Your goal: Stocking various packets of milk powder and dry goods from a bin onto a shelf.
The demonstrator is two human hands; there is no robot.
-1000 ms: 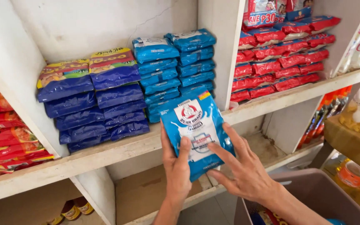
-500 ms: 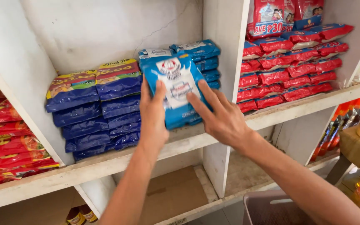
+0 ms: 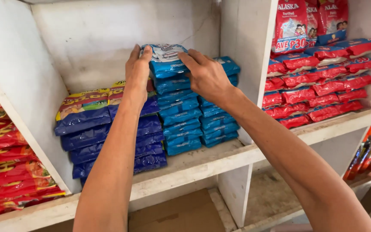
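Both hands are up at the middle bay of a white wooden shelf (image 3: pixel 220 161). The left hand (image 3: pixel 137 71) is pressed against the left edge of a light blue packet (image 3: pixel 165 60), its fingers (image 3: pixel 144 53) curled over the packet's top corner. The right hand (image 3: pixel 207 75) lies on the packet's right side, its fingers (image 3: pixel 190 58) spread flat across the top, pressing rather than clenched around it. Between them the two hands grip the packet from either side.

The packet lies flat on top of a stack of light blue packets (image 3: pixel 179 116), touching the one beneath it. A second stack of the same blue packets (image 3: pixel 220 124) stands just beside it on the right, partly hidden behind the right forearm, and looks a little lower.

To the left of these, in the same bay, dark blue packets (image 3: pixel 108 137) are piled in two stacks, with yellow-topped ones (image 3: pixel 84 101) on top. The left forearm crosses in front of them.

In the bay on the right, beyond a white upright board (image 3: pixel 245 43), red packets (image 3: pixel 323 88) lie heaped in leaning stacks, with a few taller red pouches (image 3: pixel 290 25) standing behind them. At the far left, another pile of red and yellow packets (image 3: pixel 5 172) fills the neighbouring bay. Below the shelf, a piece of brown cardboard (image 3: pixel 181 215) lies on a lower level.
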